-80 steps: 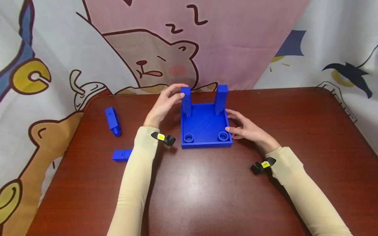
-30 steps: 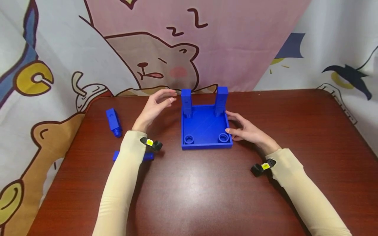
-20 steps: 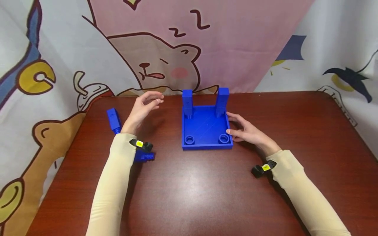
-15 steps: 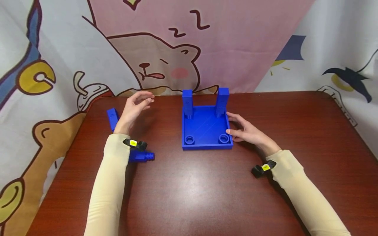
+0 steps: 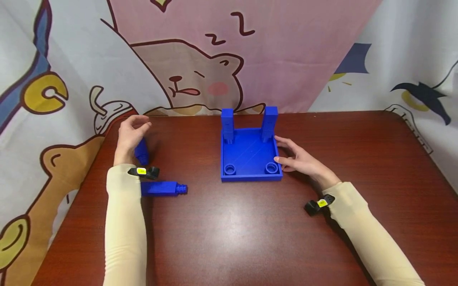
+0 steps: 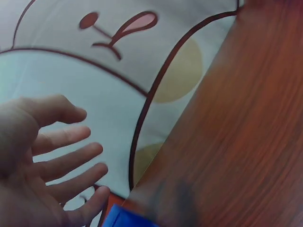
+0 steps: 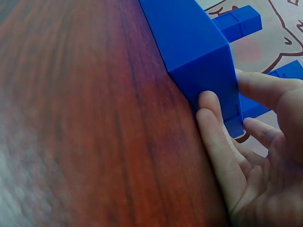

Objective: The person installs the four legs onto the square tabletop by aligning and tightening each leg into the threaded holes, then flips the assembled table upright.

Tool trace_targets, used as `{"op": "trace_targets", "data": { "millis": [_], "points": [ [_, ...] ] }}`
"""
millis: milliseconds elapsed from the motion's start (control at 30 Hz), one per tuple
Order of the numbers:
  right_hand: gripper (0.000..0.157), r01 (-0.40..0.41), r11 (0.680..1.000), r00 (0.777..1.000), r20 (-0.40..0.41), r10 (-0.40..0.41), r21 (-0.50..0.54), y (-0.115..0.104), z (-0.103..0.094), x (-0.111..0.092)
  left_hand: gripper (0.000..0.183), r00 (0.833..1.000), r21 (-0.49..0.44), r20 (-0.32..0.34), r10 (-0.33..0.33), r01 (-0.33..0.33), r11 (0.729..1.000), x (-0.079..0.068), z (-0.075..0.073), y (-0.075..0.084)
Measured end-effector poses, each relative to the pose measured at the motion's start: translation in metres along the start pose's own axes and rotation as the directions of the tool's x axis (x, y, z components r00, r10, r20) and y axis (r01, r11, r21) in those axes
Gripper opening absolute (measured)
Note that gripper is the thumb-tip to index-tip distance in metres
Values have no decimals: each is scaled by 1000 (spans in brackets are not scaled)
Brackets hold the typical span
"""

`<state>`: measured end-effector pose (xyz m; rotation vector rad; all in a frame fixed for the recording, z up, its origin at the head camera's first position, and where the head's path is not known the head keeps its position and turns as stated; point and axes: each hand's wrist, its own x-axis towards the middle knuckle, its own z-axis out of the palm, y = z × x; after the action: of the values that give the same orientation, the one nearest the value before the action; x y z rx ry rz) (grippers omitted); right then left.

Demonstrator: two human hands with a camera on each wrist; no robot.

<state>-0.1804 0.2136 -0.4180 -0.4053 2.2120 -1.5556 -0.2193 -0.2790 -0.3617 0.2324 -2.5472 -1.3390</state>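
A square blue tray-like base (image 5: 250, 178) stands at mid table. Two blue posts, one at the back left (image 5: 227, 121) and one at the back right (image 5: 270, 121), rise upright from its back corners. Round sockets show in both front corners, such as the front left socket (image 5: 229, 170). My right hand (image 5: 302, 161) holds the base's right side, thumb at the rim and fingers against the outer wall. My left hand (image 5: 130, 137) hovers with loosely bent fingers, nothing in them, over a loose blue post (image 5: 141, 153), partly hiding it.
A second loose blue post (image 5: 162, 188) with a ridged round end lies nearer, its left part behind the left sleeve (image 5: 125, 222). A printed cloth (image 5: 286, 59) hangs along the back edge of the brown table (image 5: 236, 238).
My left hand has let go of the back left post and travelled left to the far loose post. The right hand keeps its hold on the base.
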Motion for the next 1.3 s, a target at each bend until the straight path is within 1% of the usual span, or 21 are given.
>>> {"op": "trace_targets", "data": {
  "millis": [33, 100, 167, 233, 300, 367, 433, 467, 567, 633, 767, 833, 900, 967, 1033, 1100, 1200, 1300],
  "points": [
    [72, 2, 1000, 1000, 0, -2, 0, 0, 0, 0, 33, 999, 15, -25, -30, 31, 999, 0, -3, -2],
    [72, 5, 1000, 1000, 1, -5, -1, 1, 0, 0, 32, 992, 1, -85, -91, 91, 996, -1, -8, -8],
    [72, 7, 1000, 1000, 0, -7, -1, 2, -1, 0, 26, 976, -61, -145, -161, 153, 986, -1, -11, -15],
    [72, 4, 1000, 1000, 1, -4, -4, 3, -1, 1, 17, 955, -153, -189, -230, 202, 967, -2, -11, -21],
    [72, -2, 1000, 1000, -1, 2, -5, 4, -1, 1, 9, 931, -270, -198, -306, 248, 930, -2, -11, -27],
    [72, -4, 1000, 1000, 0, 4, -6, 4, 0, 0, 8, 905, -392, -189, -381, 286, 875, -3, -11, -33],
    [73, -8, 1000, 1000, -1, 8, -6, 3, 0, 0, 11, 883, -471, -178, -434, 311, 825, -4, -9, -37],
    [73, -7, 1000, 1000, -1, 7, -5, 3, 1, -1, 13, 874, -488, -175, -454, 323, 811, -5, -8, -39],
    [73, 2, 1000, 1000, -1, -2, -5, 2, 1, -1, 19, 856, -497, -178, -484, 347, 796, -5, -5, -43],
    [72, 6, 1000, 1000, -3, -6, -7, 3, 0, -1, 23, 854, -485, -170, -491, 361, 797, -5, -3, -44],
    [73, 9, 1000, 1000, -5, -9, -12, 3, 0, 0, 26, 852, -430, -142, -504, 405, 807, -4, -1, -46],
    [73, 2, 1000, 1000, -5, -2, -11, 3, -1, 1, 29, 852, -386, -136, -506, 425, 819, -3, -1, -47],
    [73, -8, 1000, 1000, -3, 8, -11, 3, -1, 1, 32, 849, -357, -128, -513, 443, 822, -3, 0, -47],
    [73, -17, 1000, 1000, -2, 17, -13, 2, -1, 2, 36, 850, -322, -119, -513, 456, 830, -2, 1, -46],
    [73, -22, 1000, 1000, -2, 22, -11, 2, -1, 2, 40, 855, -288, -111, -507, 461, 839, -2, 1, -46],
    [73, -23, 1000, 1000, -3, 23, -12, 2, -1, 2, 42, 863, -246, -109, -493, 457, 855, -2, 2, -46],
    [73, -18, 1000, 1000, -6, 18, -12, 1, -1, 2, 46, 876, -202, -119, -467, 440, 875, -3, 3, -46],
    [72, -16, 1000, 1000, -4, 16, -4, 2, 0, 1, 46, 883, -168, -137, -450, 427, 889, -5, 2, -46]
  ]
}}
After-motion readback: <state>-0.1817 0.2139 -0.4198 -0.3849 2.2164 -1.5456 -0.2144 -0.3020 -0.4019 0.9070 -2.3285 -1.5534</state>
